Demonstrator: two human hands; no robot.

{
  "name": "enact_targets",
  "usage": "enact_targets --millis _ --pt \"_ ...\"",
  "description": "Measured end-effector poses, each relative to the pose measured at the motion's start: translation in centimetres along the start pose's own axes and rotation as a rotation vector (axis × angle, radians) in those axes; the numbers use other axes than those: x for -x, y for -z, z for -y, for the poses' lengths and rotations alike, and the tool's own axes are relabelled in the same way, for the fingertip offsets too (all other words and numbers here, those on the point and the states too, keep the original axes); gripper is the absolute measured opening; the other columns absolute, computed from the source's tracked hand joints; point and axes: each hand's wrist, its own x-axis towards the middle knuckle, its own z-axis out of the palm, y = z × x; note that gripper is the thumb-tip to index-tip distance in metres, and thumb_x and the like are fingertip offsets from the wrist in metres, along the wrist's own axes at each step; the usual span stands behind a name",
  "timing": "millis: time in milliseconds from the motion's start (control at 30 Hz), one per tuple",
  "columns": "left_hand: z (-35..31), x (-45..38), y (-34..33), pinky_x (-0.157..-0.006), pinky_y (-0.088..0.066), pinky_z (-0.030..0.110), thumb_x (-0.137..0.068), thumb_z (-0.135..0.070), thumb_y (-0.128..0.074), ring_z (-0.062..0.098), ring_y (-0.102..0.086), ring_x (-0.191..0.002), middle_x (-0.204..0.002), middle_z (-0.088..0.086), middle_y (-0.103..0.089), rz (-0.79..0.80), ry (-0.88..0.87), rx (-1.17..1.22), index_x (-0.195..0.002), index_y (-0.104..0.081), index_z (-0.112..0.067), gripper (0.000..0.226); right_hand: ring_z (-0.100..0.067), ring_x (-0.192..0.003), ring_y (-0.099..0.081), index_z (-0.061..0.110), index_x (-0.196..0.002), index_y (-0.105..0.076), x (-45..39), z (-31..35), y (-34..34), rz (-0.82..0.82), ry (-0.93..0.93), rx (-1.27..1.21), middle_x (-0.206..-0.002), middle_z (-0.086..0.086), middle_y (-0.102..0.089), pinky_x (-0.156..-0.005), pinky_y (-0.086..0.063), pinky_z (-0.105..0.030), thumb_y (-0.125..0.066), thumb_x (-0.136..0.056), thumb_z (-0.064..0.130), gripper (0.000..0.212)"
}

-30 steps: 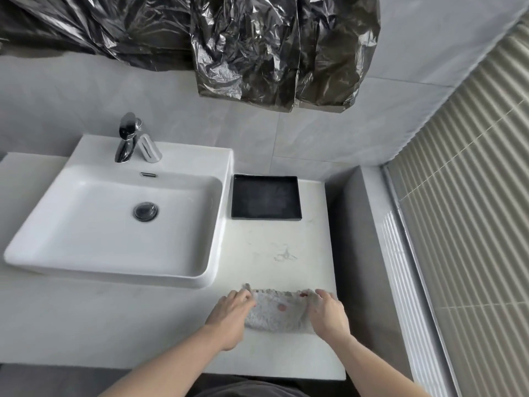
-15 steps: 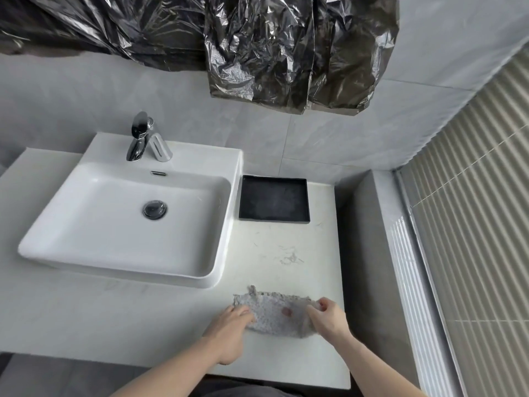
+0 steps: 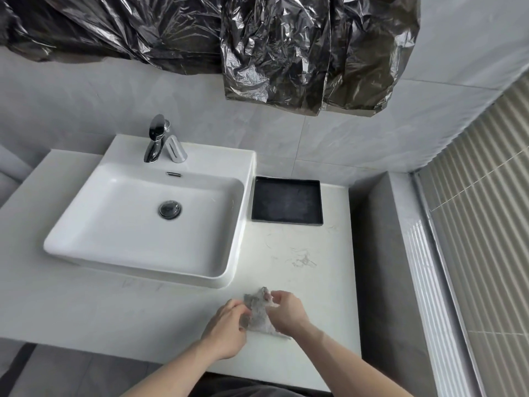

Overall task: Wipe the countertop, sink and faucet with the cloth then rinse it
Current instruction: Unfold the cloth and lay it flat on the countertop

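A grey speckled cloth (image 3: 259, 313) is bunched between my two hands, near the front edge of the white countertop (image 3: 315, 282). My left hand (image 3: 227, 328) grips its left side, fingers curled round the fabric. My right hand (image 3: 287, 312) pinches the cloth's top and right side. The white basin sink (image 3: 128, 239) stands to the left, with a round drain (image 3: 170, 209). A chrome faucet (image 3: 156, 141) rises at the sink's back rim. Faint grey smudges (image 3: 303, 260) mark the countertop above my hands.
A black square tray (image 3: 287, 202) lies on the countertop right of the sink. Crinkled black plastic (image 3: 272, 47) hangs over the wall above. A grey ledge (image 3: 378, 253) and a ribbed blind (image 3: 486, 224) bound the right side.
The cloth lay spread flat between my hands; both hands have drawn together and gathered it into a narrow bunch. The view has shifted, with the sink now further right.
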Motion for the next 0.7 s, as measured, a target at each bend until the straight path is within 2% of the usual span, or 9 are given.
enact_targets --millis 100,167,233,300,400,467,533,600,700 --pt "0.1 -0.2 -0.1 -0.107 -0.04 0.023 -0.089 -0.012 -0.05 0.01 -0.05 -0.131 -0.14 -0.015 -0.045 0.023 0.036 0.016 -0.133 -0.058 -0.03 0.049 -0.019 -0.122 -0.062 0.023 -0.144 -0.052 -0.4 -2.5 0.4 -0.179 -0.052 0.021 -0.141 0.002 -0.056 -0.1 -0.051 -0.029 -0.06 -0.093 0.028 0.053" --pt "0.0 -0.4 -0.1 -0.107 -0.04 0.023 -0.088 -0.013 -0.051 0.01 -0.051 -0.13 -0.139 -0.014 -0.046 0.031 0.062 0.036 -0.132 -0.059 -0.03 0.047 -0.023 -0.125 -0.059 0.02 -0.149 -0.043 -0.7 -4.3 0.6 -0.239 -0.106 0.03 -0.143 -0.004 -0.051 -0.103 -0.05 -0.035 -0.065 -0.09 0.035 0.064" --pt "-0.2 -0.7 -0.2 -0.107 -0.04 0.023 -0.089 -0.015 -0.053 0.011 -0.051 -0.13 -0.139 -0.012 -0.046 0.038 0.081 0.051 -0.133 -0.057 -0.029 0.046 -0.023 -0.118 -0.062 0.016 -0.147 -0.04 -1.3 -5.7 0.3 -0.199 -0.197 -0.062 -0.134 -0.005 -0.059 -0.095 -0.053 -0.033 -0.072 -0.086 0.04 0.073" --pt "-0.5 -1.2 -0.2 -0.108 -0.039 0.024 -0.09 -0.018 -0.054 0.012 -0.052 -0.13 -0.139 -0.01 -0.047 0.039 0.098 0.069 -0.135 -0.056 -0.027 0.046 -0.018 -0.095 -0.069 0.019 -0.134 -0.048 -1.8 -6.1 0.0 -0.155 -0.266 -0.159 -0.113 0.0 -0.069 -0.08 -0.056 -0.031 -0.076 -0.083 0.042 0.063" --pt "-0.9 -2.0 -0.1 -0.107 -0.04 0.025 -0.09 -0.02 -0.056 0.015 -0.053 -0.128 -0.139 -0.007 -0.047 0.047 0.129 0.097 -0.136 -0.054 -0.026 0.047 -0.014 -0.081 -0.068 0.021 -0.105 -0.07 -2.4 -5.5 0.2 -0.119 -0.225 -0.122 -0.095 0.004 -0.072 -0.075 -0.061 -0.031 -0.072 -0.083 0.032 0.025" --pt "-1.1 -2.4 0.3 -0.105 -0.041 0.025 -0.09 -0.022 -0.056 0.015 -0.053 -0.125 -0.139 -0.007 -0.047 0.053 0.153 0.125 -0.137 -0.052 -0.026 0.048 -0.01 -0.069 -0.06 0.021 -0.086 -0.07 -2.2 -4.2 0.8 -0.113 -0.136 -0.143 -0.08 0.007 -0.067 -0.061 -0.053 -0.026 -0.068 -0.084 0.029 0.009" --pt "-1.6 -2.9 0.9 -0.105 -0.043 0.025 -0.084 -0.024 -0.058 0.015 -0.054 -0.125 -0.14 -0.006 -0.047 0.045 0.166 0.19 -0.137 -0.051 -0.026 0.054 -0.008 -0.062 -0.053 0.02 -0.078 -0.061 -1.6 -2.6 2.2 -0.095 0.003 -0.202 -0.074 0.009 -0.063 -0.056 -0.043 -0.022 -0.068 -0.088 0.033 0.018" --pt "-2.3 -3.8 2.0 -0.107 -0.045 0.027 -0.074 -0.029 -0.058 0.013 -0.055 -0.125 -0.143 -0.006 -0.048 0.018 0.161 0.307 -0.139 -0.051 -0.025 0.065 -0.008 -0.058 -0.056 0.017 -0.08 -0.055 -0.3 -0.5 4.2 -0.046 0.14 -0.256 -0.07 0.006 -0.064 -0.057 -0.045 -0.025 -0.067 -0.095 0.036 0.026" --pt "-4.1 -5.4 4.4 -0.102 -0.047 0.027 -0.071 -0.027 -0.064 0.012 -0.053 -0.128 -0.146 -0.008 -0.046 -0.008 0.141 0.509 -0.144 -0.047 -0.026 0.075 -0.026 -0.052 -0.064 0.008 -0.088 -0.046 1.1 2.9 7.8 0.056 0.261 -0.43 -0.063 -0.012 -0.066 -0.046 -0.049 -0.027 -0.059 -0.098 0.022 0.022"
